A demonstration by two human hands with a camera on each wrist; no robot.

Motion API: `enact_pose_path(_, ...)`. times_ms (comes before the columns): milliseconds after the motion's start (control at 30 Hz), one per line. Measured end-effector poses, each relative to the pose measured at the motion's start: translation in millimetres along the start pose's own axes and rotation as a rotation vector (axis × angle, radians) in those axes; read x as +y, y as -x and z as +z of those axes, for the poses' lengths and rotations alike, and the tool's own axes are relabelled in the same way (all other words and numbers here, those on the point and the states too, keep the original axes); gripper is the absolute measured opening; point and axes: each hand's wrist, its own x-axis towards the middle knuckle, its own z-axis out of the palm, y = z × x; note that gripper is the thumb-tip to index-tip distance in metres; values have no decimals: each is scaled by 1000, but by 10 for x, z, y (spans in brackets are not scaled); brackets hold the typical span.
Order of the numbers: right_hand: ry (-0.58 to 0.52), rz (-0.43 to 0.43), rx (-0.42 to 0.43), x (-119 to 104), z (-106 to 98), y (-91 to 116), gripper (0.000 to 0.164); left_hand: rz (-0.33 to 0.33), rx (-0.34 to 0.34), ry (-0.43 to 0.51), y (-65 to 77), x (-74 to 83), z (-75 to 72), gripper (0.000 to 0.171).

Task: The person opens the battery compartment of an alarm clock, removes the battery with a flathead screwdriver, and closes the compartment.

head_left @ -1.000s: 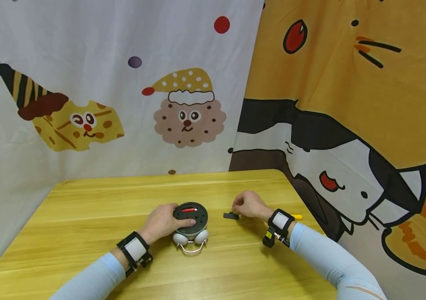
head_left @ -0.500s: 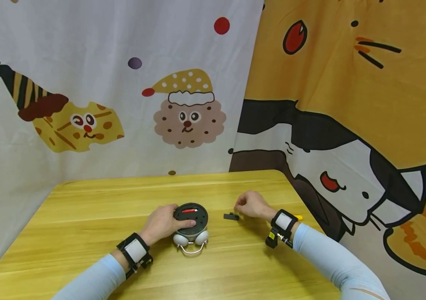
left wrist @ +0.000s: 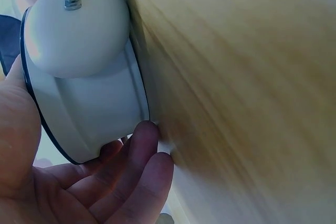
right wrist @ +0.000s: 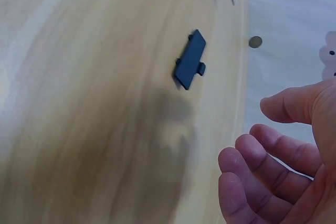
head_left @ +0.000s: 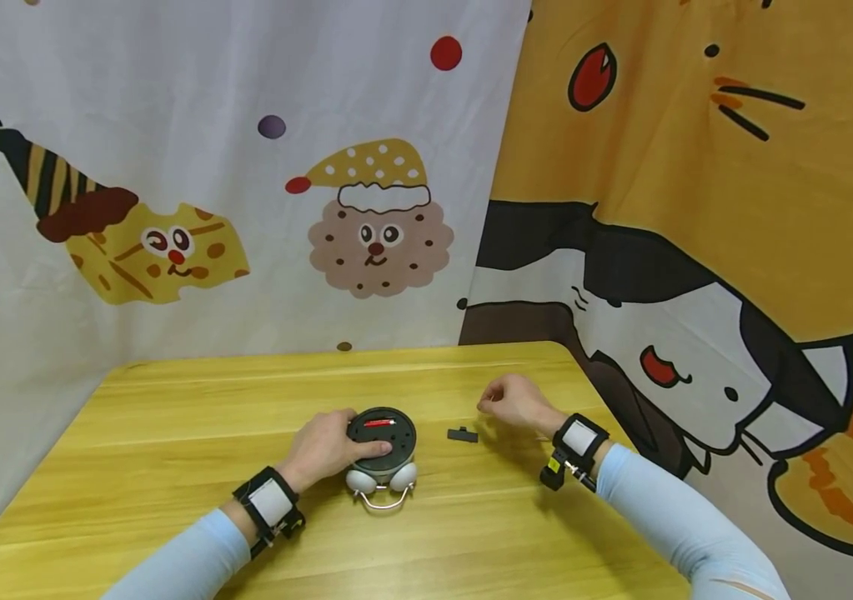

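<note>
A twin-bell alarm clock [head_left: 400,433] lies face down on the table, its black back up and its bells towards me. A red battery [head_left: 378,423] shows in the slot in its back. My left hand [head_left: 323,448] grips the clock from the left, thumb on the back; in the left wrist view the fingers [left wrist: 144,145] reach around its pale side. To the right lies a small black battery cover [head_left: 462,435] with tabs. My right hand [head_left: 518,403] hovers beyond and right of the cover, holding nothing; its thumb and loosely bent fingers stand apart in the right wrist view.
The wooden table [head_left: 208,417] extends around both hands. Behind it hangs a white curtain [head_left: 208,333] with cartoon prints, and an orange curtain [head_left: 666,167] borders the right side. Each wrist wears a strapped camera.
My right hand has drawn away from the battery cover, slightly right and up, uncovering it fully. A yellow object behind the right wrist has become hidden. My left hand and the clock stay put.
</note>
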Motion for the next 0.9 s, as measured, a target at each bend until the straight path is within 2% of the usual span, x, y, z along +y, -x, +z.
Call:
enact_pose_path(233, 16, -21, 10, 13, -98, 9, 13, -4, 1, -3, 0, 4, 11, 78)
enact_pose_path(600, 49, -22, 18, 118, -190, 25, 16, 2, -6, 23, 7, -10, 15, 70)
enact_pose_path(900, 76, -15, 12, 191, -338, 51, 15, 4, -8, 11, -4, -7, -6, 73)
